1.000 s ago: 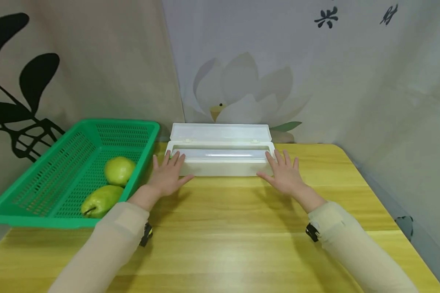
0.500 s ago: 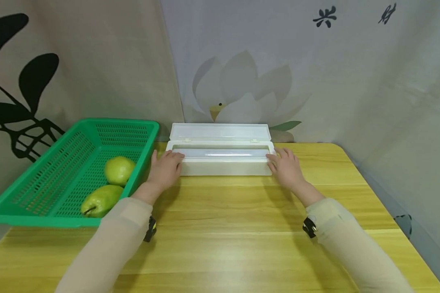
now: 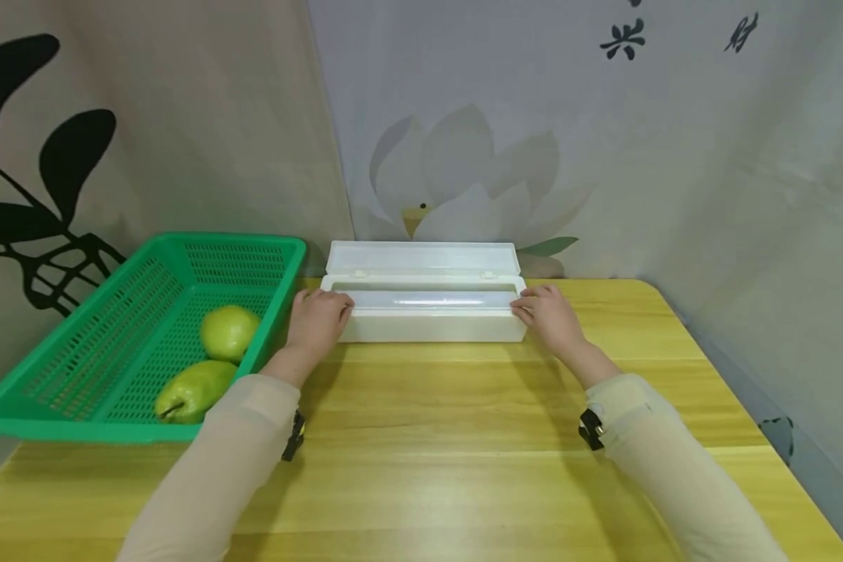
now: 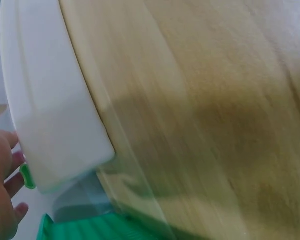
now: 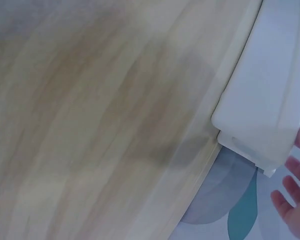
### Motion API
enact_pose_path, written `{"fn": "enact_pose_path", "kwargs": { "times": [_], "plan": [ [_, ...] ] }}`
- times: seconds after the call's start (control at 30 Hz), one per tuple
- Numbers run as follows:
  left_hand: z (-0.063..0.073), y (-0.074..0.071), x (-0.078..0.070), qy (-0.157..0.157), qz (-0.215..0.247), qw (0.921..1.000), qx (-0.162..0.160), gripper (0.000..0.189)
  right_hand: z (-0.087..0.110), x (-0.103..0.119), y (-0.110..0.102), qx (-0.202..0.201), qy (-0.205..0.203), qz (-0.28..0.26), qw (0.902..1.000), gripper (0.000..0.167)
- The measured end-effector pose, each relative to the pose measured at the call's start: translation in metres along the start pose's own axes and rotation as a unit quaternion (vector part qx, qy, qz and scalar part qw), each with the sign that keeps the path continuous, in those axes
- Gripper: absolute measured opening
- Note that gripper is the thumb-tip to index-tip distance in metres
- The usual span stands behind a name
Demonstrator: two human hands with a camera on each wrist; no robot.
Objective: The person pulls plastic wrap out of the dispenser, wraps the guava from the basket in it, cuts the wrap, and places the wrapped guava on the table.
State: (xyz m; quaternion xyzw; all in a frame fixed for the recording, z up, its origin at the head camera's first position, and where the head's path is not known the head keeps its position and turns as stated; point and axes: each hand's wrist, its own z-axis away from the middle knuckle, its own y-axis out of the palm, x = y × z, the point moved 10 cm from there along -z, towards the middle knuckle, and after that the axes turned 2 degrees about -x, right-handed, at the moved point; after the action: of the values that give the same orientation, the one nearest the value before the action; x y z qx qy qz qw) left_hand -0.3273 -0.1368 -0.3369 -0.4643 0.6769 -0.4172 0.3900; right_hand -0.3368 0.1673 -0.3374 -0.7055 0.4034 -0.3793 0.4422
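A long white cling film dispenser [image 3: 432,328] stands at the back of the table with its lid [image 3: 421,257] raised. A shiny roll of cling film [image 3: 428,300] lies inside. At the dispenser's left end, my left hand [image 3: 316,321] has its fingers bent, thumb and forefinger together at the film's edge. My right hand [image 3: 553,318] pinches in the same way at the right end. The film between the fingertips is too clear to make out. In the left wrist view, a small green piece [image 4: 27,176] shows beside the left fingers.
A green plastic basket [image 3: 105,431] stands on the left, close to my left forearm. Two green pears, one [image 3: 229,333] behind the other [image 3: 195,390], lie in it. A printed cloth [image 3: 478,78] hangs right behind the wooden table [image 3: 435,468].
Both hands had spread, straight fingers over the dispenser's ends a second ago; since then the fingers have bent and closed at the film's edge. The dispenser has stayed in place.
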Motion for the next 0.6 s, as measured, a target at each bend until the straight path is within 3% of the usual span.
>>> {"fn": "enact_pose_path", "kwargs": {
  "times": [0.13, 0.3, 0.6],
  "plan": [
    [-0.003, 0.001, 0.001, -0.007, -0.011, 0.9999, 0.006, 0.017, -0.004, 0.003, -0.002, -0.023, -0.019, 0.007, 0.9995, 0.017],
    [-0.009, 0.001, 0.003, -0.024, -0.016, 0.9993, 0.025, 0.017, -0.008, 0.003, -0.004, -0.051, -0.013, 0.009, 0.9986, 0.014],
    [-0.020, -0.003, 0.008, -0.039, -0.002, 0.9992, 0.005, 0.020, -0.019, -0.014, -0.002, -0.030, 0.105, -0.056, 0.9924, 0.023]
  ]
}}
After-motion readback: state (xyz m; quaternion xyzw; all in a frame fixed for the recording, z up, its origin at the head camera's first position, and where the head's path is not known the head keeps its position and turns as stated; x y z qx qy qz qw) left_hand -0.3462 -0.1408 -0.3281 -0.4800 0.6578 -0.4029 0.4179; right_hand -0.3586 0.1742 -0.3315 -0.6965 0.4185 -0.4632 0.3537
